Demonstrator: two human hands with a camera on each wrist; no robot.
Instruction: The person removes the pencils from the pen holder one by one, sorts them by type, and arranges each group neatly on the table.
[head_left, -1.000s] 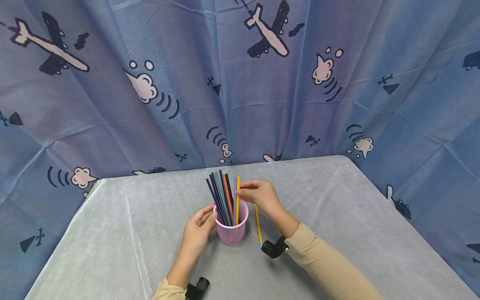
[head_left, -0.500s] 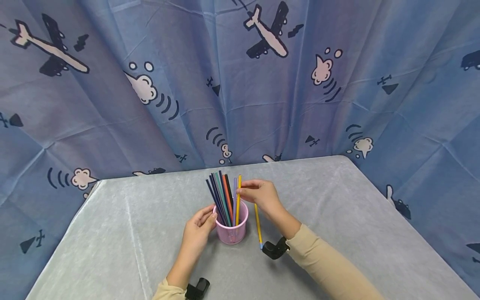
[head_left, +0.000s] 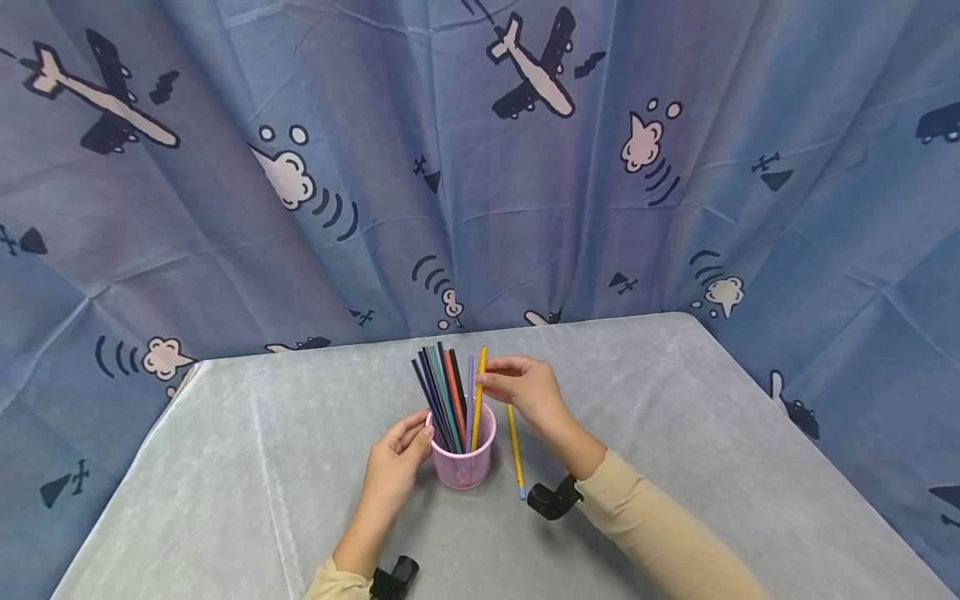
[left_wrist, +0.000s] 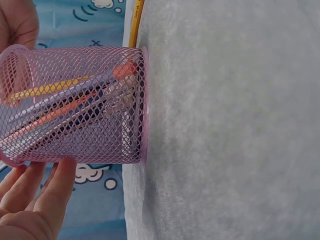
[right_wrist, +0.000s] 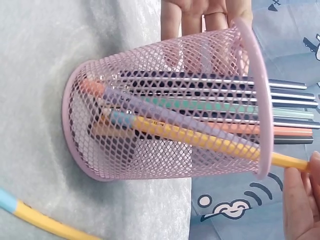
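Observation:
A pink mesh pencil cup [head_left: 462, 475] stands upright on the table, filled with several dark, green, orange and purple pencils [right_wrist: 200, 107]. My left hand [head_left: 396, 454] holds the cup at its left side, thumb by the rim. Between thumb and fingertips, my right hand [head_left: 528, 392] pinches the upper end of a yellow pencil [head_left: 479, 400]. That pencil's lower part, with a light blue band, is inside the cup and shows through the mesh in the right wrist view. Right of the cup, a second yellow pencil [head_left: 517, 458] lies on the table.
Grey-white cloth covers the table [head_left: 300, 500]. Behind it hangs a blue curtain [head_left: 375, 167] printed with airplanes. A black wrist camera [head_left: 553, 498] on the right arm sits close to the loose yellow pencil; another camera [head_left: 394, 577] is on the left wrist.
The right hand has shifted slightly right and up, leaning the top of the pinched yellow pencil away from the purple one. Left hand and cup stay in place.

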